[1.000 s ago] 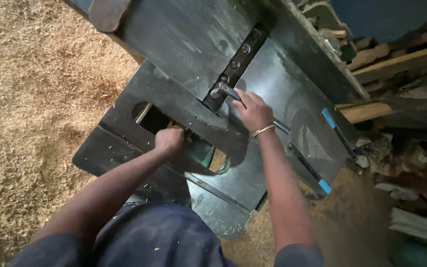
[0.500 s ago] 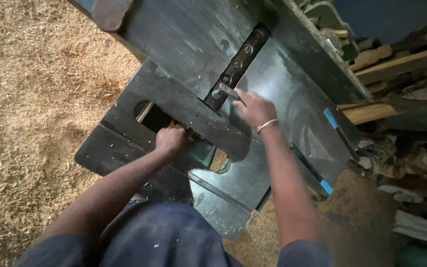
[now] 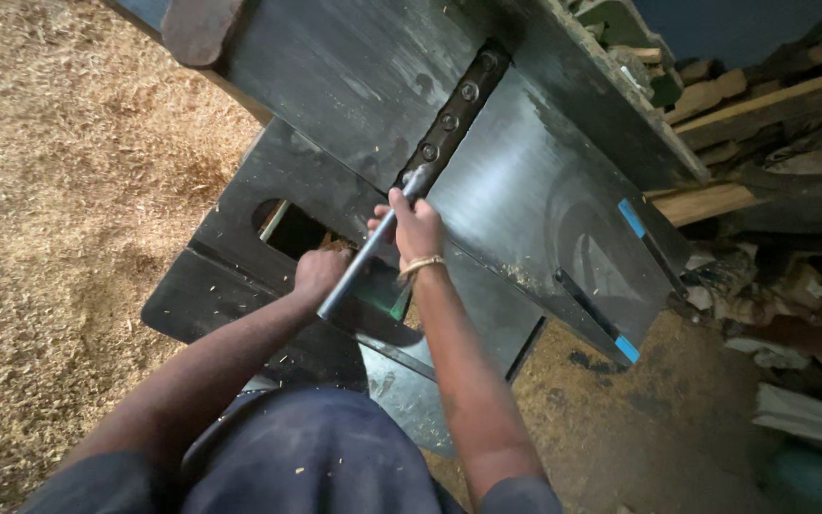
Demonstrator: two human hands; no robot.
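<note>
Grip: both hands closed on one long metal wrench (image 3: 365, 255); left hand (image 3: 320, 276) wraps the near end of the handle, right hand (image 3: 415, 227) chokes up near the head, a thin band on that wrist. The wrench runs diagonally from near-left to far-right, and its head sits at the near end of the bolted bar (image 3: 451, 119), a dark strip with a row of bolt heads set in the slot between the two cast plates. Largest first: the dark machine tabletop (image 3: 525, 181) fills the centre and tilts away far-left to near-right; the lower step plate (image 3: 230, 276) with its oval cutout sits on the left, just under the left hand. Sawdust floor (image 3: 59, 200) on the left, scrap timber (image 3: 715, 200) stacked on the far right, well apart from the work. As I read it, this is turning a bolt on that bar. To do it well: keep the head square and fully seated on the bolt, with the right hand pressing it down so it can't cam off. Pull with the left hand at the handle end in a smooth arc, no jerks. Knuckles sit close to the plate edge if it slips. Whether the head is fully seated, I can't tell; the right hand covers it.
</note>
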